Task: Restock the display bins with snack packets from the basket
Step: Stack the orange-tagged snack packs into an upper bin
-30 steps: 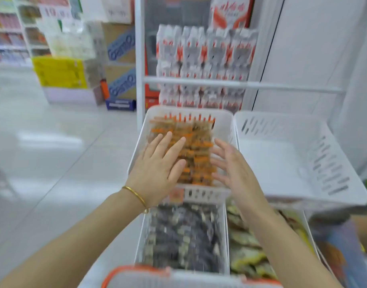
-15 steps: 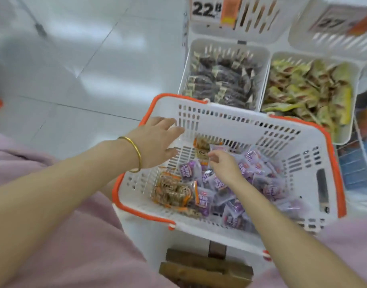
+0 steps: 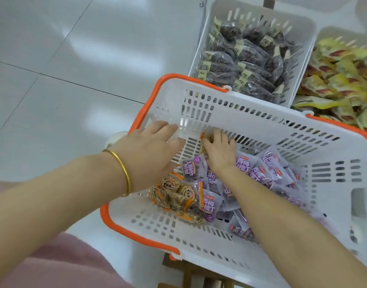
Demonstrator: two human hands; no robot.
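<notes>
In the white basket (image 3: 261,123), the right hand (image 3: 220,152) curls over an orange-edged packet (image 3: 203,147) by the far wall. The left hand (image 3: 149,150) reaches in beside it, fingers straight, holding nothing. The snack packets (image 3: 267,169) look light, crinkly and slippery, so pinching a sealed edge probably grips best.

left hand (image 3: 149,150) and right hand (image 3: 219,151) were bare, forearms (image 3: 54,196) bare too, right to the frame edge. one thin gold bangle (image 3: 123,167) ringed the left wrist, smooth, shiny, plain. pale pink cloth (image 3: 60,265), soft-looking, showed lower left under the left arm; garment type unclear.
</notes>
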